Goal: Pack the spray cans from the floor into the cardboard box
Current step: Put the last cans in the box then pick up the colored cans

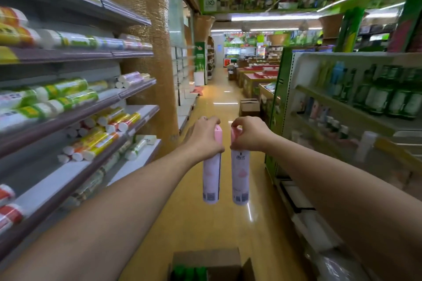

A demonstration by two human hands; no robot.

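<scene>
Fingers (206,121) of the left hand (205,138): curled, clamped round the pink cap of the left spray can (211,180). Fingers (236,123) of the right hand (250,136): curled likewise, pinching the pink cap of the right spray can (240,180). Both grips sit at the very top. Each can's whole body hangs free below the fingers.

Cans: slim, smooth cylinders with a glossy white-to-pale-pink wrap. Faint pink motif at mid-body and a small grey printed block near the base. The right spray can bears dark characters just under the hand. Caps are solid pink.

Axis: both long axes near vertical, cap up, base down toward the floor (205,230). They hang side by side at frame centre with a narrow gap between them, not touching.

Place: in the air, well above the floor, which is glossy yellow-tan and reflects the ceiling lights. The cardboard box (205,259) sits at bottom centre of the frame, below the cans. It is brown and matte, with flaps open. Green tops (189,272) show inside at the lower edge.

Outward: bare forearms enter from the lower left and lower right corners. Grey shelves (80,107) at frame left carry rolled goods in yellow, green and orange wrap, blurred. A shelf rack (342,102) at frame right holds dark green bottles, also blurred. A second carton (250,107) stands on the floor at mid-right.
</scene>
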